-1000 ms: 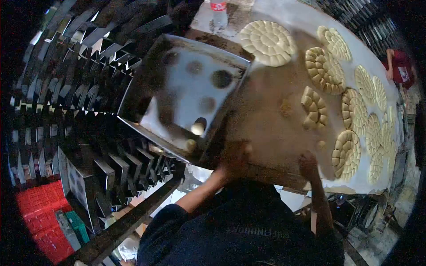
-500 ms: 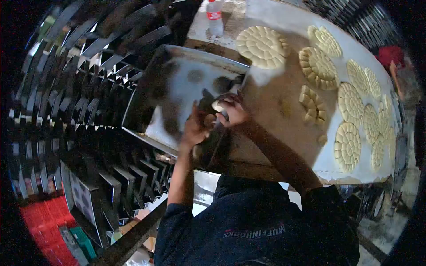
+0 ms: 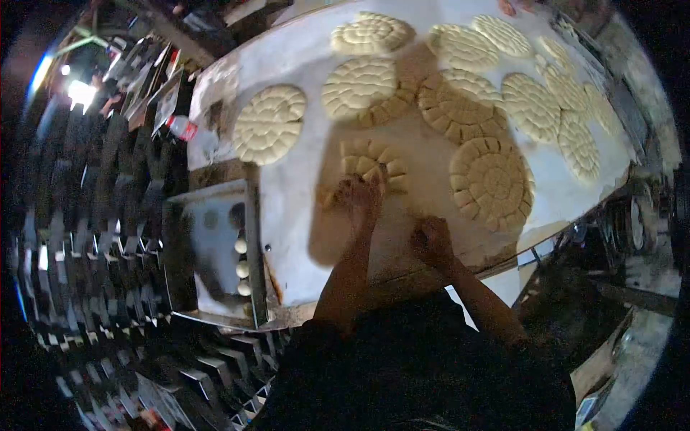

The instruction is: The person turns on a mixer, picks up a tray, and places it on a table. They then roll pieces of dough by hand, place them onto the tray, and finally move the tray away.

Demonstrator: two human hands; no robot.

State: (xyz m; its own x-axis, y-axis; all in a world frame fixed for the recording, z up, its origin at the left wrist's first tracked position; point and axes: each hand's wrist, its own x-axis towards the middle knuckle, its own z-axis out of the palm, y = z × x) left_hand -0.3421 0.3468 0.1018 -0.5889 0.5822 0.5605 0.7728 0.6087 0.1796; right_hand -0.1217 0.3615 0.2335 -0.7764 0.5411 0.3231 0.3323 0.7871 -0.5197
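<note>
The cut dough (image 3: pixel 374 153) lies at the left hand's (image 3: pixel 363 197) fingertips, farther from the right hand (image 3: pixel 431 241); I cannot tell whether either hand is open, closed or gripping.

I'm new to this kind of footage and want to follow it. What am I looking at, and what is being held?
There's no machine here: a person works bare-handed, and a camera on their head looks forward and down. That is why their own dark clothing fills the bottom.

On the pale table lie flat dough rounds divided into segments. The left hand is at a smaller dough piece; the right hand is curled nearby. Shadow hides whether either holds anything.

At the left, a tray has small dough balls along one side. Beyond it is a red-labelled bottle.
</note>
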